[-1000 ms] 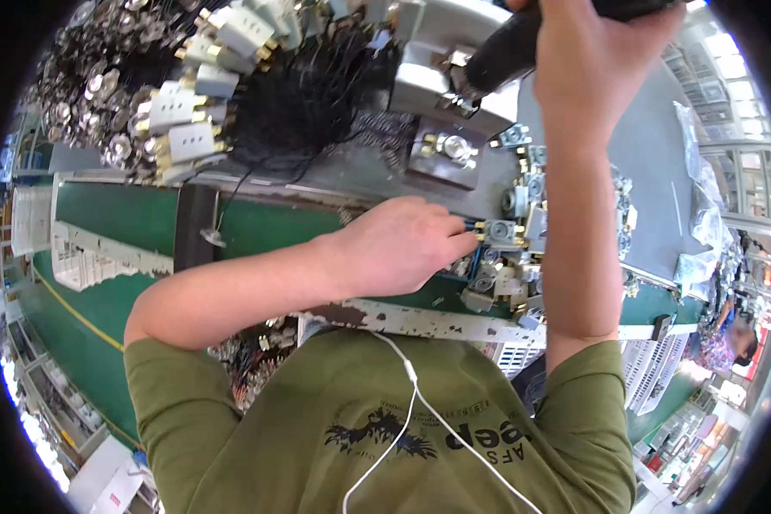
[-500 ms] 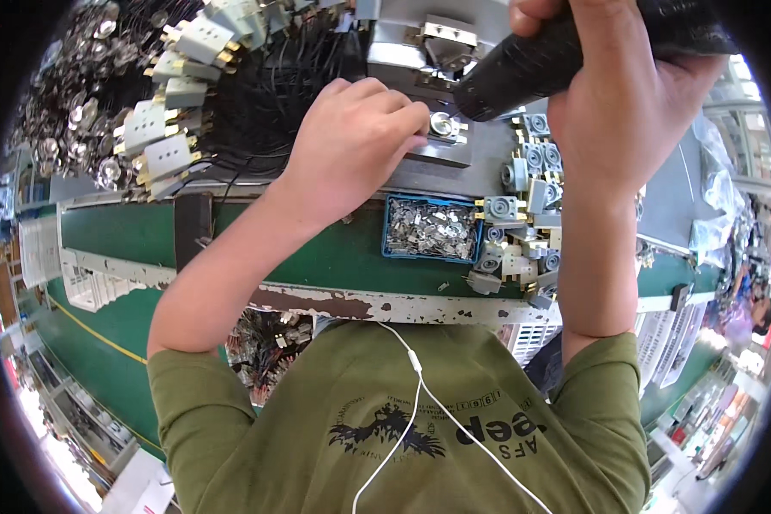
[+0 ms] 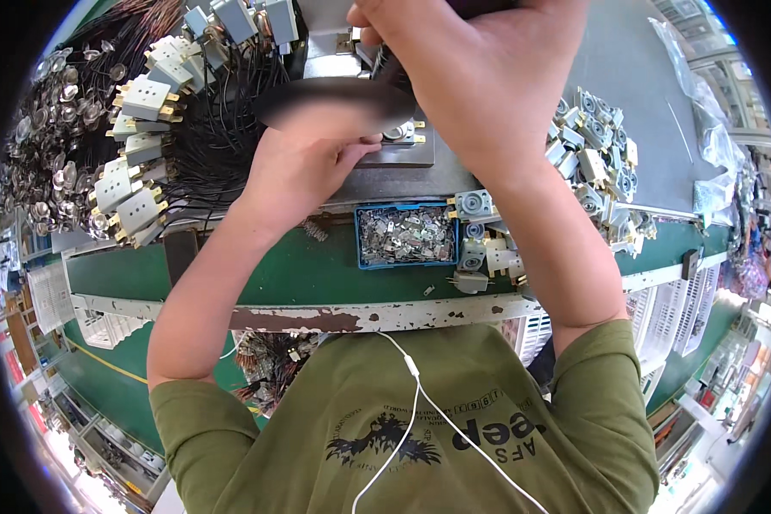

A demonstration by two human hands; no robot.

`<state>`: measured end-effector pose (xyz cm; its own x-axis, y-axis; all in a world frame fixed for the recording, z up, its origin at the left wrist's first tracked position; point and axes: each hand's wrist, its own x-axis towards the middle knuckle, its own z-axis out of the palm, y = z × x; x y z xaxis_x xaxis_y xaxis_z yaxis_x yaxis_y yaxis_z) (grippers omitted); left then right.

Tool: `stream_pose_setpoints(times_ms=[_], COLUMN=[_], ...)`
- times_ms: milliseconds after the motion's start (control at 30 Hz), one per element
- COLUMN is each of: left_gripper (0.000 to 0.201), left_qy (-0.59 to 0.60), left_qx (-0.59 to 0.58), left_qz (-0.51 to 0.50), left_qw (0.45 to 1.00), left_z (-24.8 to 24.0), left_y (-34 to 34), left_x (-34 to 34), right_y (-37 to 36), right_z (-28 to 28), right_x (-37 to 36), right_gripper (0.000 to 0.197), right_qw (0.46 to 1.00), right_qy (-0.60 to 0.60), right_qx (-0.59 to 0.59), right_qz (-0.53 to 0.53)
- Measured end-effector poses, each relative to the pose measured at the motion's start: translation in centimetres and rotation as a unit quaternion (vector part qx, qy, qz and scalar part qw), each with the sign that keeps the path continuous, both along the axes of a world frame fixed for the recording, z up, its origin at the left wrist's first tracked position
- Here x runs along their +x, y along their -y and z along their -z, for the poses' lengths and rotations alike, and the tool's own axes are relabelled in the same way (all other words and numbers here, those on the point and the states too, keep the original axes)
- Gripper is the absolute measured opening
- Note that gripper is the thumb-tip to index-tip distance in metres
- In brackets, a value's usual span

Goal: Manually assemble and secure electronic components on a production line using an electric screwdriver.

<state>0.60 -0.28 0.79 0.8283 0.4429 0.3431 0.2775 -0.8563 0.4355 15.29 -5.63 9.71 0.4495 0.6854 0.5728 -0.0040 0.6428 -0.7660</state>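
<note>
My left hand (image 3: 304,158) is closed at the metal block (image 3: 415,157), thumb and fingertip pinched against the left side of a small grey housing (image 3: 400,134). That housing has a round face and brass prongs pointing right; a dark blur covers part of this hand. Raised above and to the right, my right hand (image 3: 497,81) wraps around a black power screwdriver (image 3: 397,75). Most of the tool is behind the hand, and whether its tip touches the housing cannot be seen.
A blue tray (image 3: 359,240) of small metal pieces stands near the table edge. Grey housings (image 3: 595,141) are heaped at the right. On the left lie wired grey plugs (image 3: 146,98), black wires (image 3: 206,146) and shiny round metal parts (image 3: 68,111). A coiled spring (image 3: 314,230) lies by my left wrist.
The view has shifted, moving both hands and the block leftward in it. My right hand has come closer to the left one, with the screwdriver now steeper and mostly hidden.
</note>
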Motion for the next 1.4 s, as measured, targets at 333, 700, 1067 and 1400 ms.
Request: stream_pose_setpoints(times_ms=[333, 700, 1067, 1400], left_gripper=[0.010, 0.029, 0.026, 0.034], left_qy=[0.012, -0.142, -0.173, -0.051], left_qx=[0.043, -0.115, -0.093, 0.106], left_qz=[0.017, -0.017, -0.034, 0.034], left_qw=[0.999, 0.983, 0.980, 0.992], left_z=[0.5, -1.1, -1.9, 0.3], left_y=[0.1, -1.4, -0.8, -0.6], left_x=[0.1, 0.6, 1.1, 0.3], right_y=[-1.7, -2.0, -1.3, 1.1], right_z=[0.4, 1.1, 2.0, -2.0], right_x=[0.3, -0.7, -0.9, 2.3], right_gripper=[0.074, 0.062, 0.053, 0.027], right_qw=[0.990, 0.992, 0.995, 0.988], right_qy=[-0.016, 0.108, 0.069, -0.048], right_qx=[0.138, 0.026, 0.010, 0.010], right_qz=[-0.035, -0.064, -0.077, -0.148])
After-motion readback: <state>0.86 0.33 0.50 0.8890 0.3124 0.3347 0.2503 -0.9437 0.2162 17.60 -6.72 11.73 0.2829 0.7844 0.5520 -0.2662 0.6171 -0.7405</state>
